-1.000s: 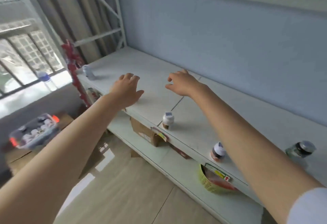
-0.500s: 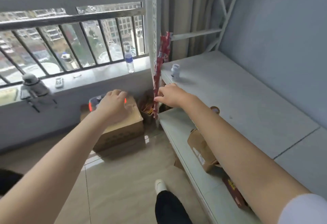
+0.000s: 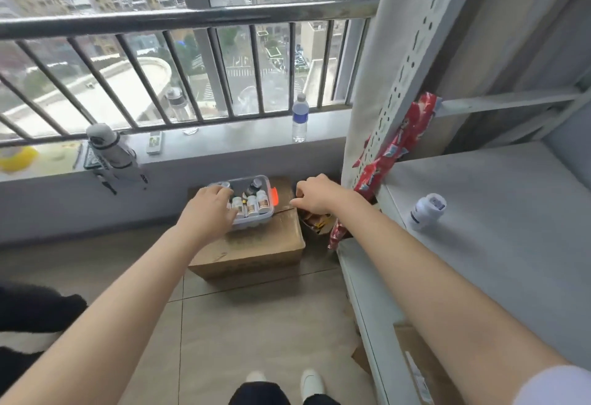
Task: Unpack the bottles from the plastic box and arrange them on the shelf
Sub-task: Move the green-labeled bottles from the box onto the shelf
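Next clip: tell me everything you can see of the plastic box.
The plastic box is clear, rectangular with rounded corners, lidless, with an orange latch on its right end. It sits level on a brown cardboard box on the floor below the window sill. Small white-capped bottles stand upright inside. The left hand covers its left part; whether it grips anything is hidden.

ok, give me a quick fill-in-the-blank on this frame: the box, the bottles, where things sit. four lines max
1. The left hand reaches into the clear plastic box, which sits on a brown box made of ____.
2. The plastic box's latch is coloured ____.
3. The white round bottle sits on the grey ____.
4. The clear water bottle with a blue label stands on the ____.

Missing words: cardboard; orange; shelf; windowsill.
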